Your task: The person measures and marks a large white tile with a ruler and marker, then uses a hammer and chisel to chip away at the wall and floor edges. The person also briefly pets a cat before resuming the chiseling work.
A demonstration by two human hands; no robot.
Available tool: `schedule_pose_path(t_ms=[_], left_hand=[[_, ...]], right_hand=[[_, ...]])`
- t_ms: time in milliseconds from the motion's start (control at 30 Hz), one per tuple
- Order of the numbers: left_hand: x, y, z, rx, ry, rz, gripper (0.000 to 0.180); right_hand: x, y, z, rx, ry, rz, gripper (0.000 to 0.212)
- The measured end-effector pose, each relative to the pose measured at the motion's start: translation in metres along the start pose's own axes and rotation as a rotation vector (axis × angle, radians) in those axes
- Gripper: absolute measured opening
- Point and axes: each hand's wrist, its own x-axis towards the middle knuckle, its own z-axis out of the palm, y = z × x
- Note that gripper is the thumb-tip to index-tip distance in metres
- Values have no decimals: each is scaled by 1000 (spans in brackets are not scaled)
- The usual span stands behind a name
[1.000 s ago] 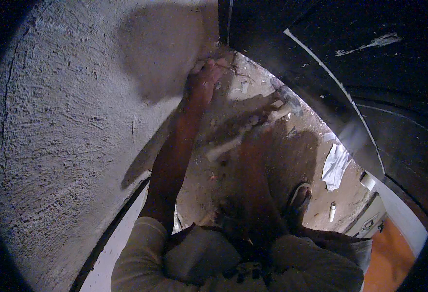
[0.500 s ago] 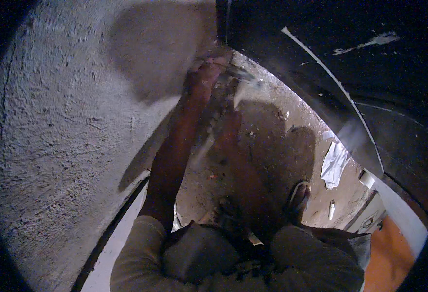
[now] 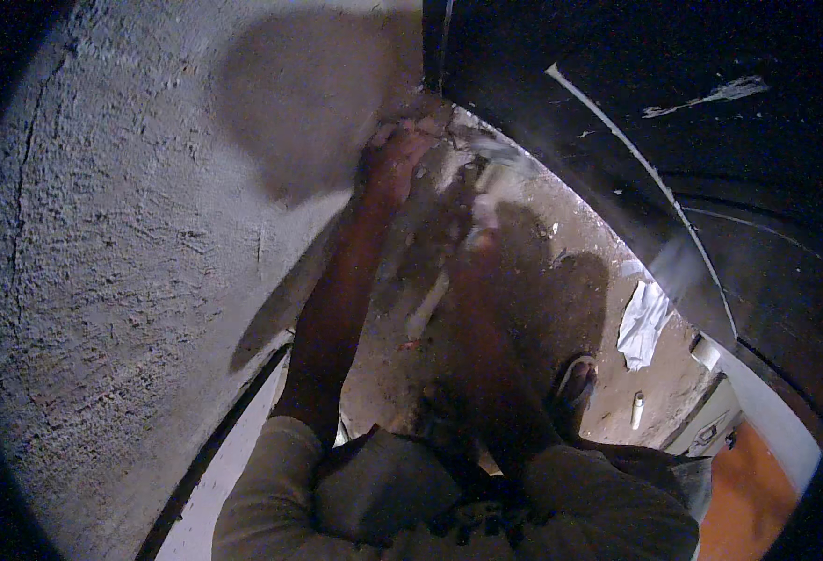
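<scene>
My left hand is stretched far ahead into the corner where the rough plaster wall meets the dark panel. Its fingers look curled round something dark and small that I cannot make out. Nearer to me and a little to the right is my right hand, smeared by motion, its fingers apparently closed. A pale and dark blurred shape beyond it may be a tool it grips, but the kind does not show. Dirt floor lies beneath both hands, in shadow.
On the floor to the right lie a crumpled white cloth or paper and a small white tube-shaped thing. My sandalled foot stands near them. An orange surface shows at the lower right.
My right hand has shifted to the right and slightly back toward me, with the blurred shape beyond it also displaced. The left hand stays in the corner.
</scene>
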Motion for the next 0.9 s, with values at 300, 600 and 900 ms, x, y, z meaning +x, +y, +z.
schedule_pose_path(t_ms=[300, 600, 900], left_hand=[[-23, 13, 27, 78, -82, 84, 40], [-32, 12, 35, 31, -107, 107, 37], [-38, 21, 26, 97, -76, 130, 39]], right_hand=[[4, 10, -4, -14, 29, -18, 41], [-9, 3, -6, 3, 11, -42, 41], [-22, -14, -9, 100, -80, -71, 42]])
